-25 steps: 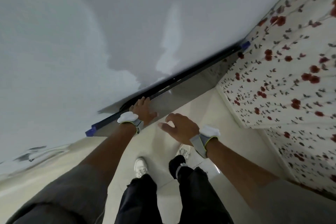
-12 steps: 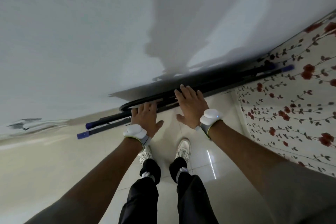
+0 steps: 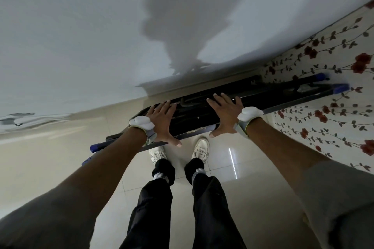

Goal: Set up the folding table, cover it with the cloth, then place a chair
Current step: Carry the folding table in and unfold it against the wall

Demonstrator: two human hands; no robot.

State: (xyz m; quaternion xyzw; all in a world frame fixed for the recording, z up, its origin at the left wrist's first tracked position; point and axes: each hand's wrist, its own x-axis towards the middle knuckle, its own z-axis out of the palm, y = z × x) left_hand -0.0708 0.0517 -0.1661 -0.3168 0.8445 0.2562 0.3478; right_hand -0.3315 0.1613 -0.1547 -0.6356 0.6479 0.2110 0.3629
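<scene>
The folding table (image 3: 253, 97) stands on edge in front of me, folded flat, close to the white wall (image 3: 81, 26), with its far end running past the flowered cloth (image 3: 334, 123) on my right. I'm looking down onto its upper edge — dark frame tubes with blue end caps (image 3: 342, 88) at both ends.

My left hand (image 3: 162, 121) lies flat across that edge, fingers spread and reaching toward the wall side, thumb hooked over the near rail. My right hand (image 3: 224, 115) sits just beside it in the same way, palm down, fingers splayed, thumb on the near side. Neither hand has closed around anything; both press open on the frame, a little apart from each other, roughly above my shoes (image 3: 200, 147) on the tiled floor (image 3: 253, 168).

By the look of it, this will handle as a stiff, awkward thing rather than a delicate one: long, metal-framed, probably with some weight, and apt to swing at the ends if I hold it only in the middle. The glossy tiles could let the bottom edge skid. I would curl my fingers under the top rail — not on the loose leg tubes, which may pivot and pinch — and widen my hold before I tip it away from the wall to open the legs. I cannot make out any latch from here.
</scene>
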